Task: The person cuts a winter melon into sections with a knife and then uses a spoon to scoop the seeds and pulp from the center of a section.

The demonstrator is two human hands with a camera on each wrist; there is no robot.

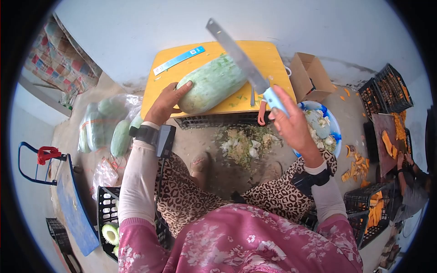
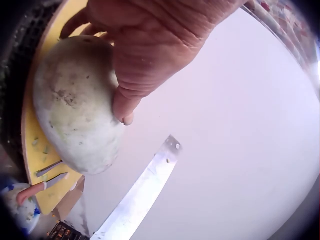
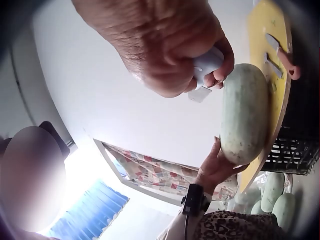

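As the table (image 1: 263, 51) carries the winter melon (image 1: 214, 84), its left end at the near edge, expect it heavy, stiff, perhaps slick; cradle both ends. Your left hand (image 1: 166, 101) grips that end between thumb and fingers; your right hand (image 1: 292, 123) wraps its fingers round the knife (image 1: 245, 64). Print on the blue strip (image 1: 180, 60), far-left corner, is unreadable.

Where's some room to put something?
On the yellow table: its back right corner, beside the raised knife, and the left end, between the blue strip and left hand. The middle and front right are crowded: winter melon, orange-handled knife.
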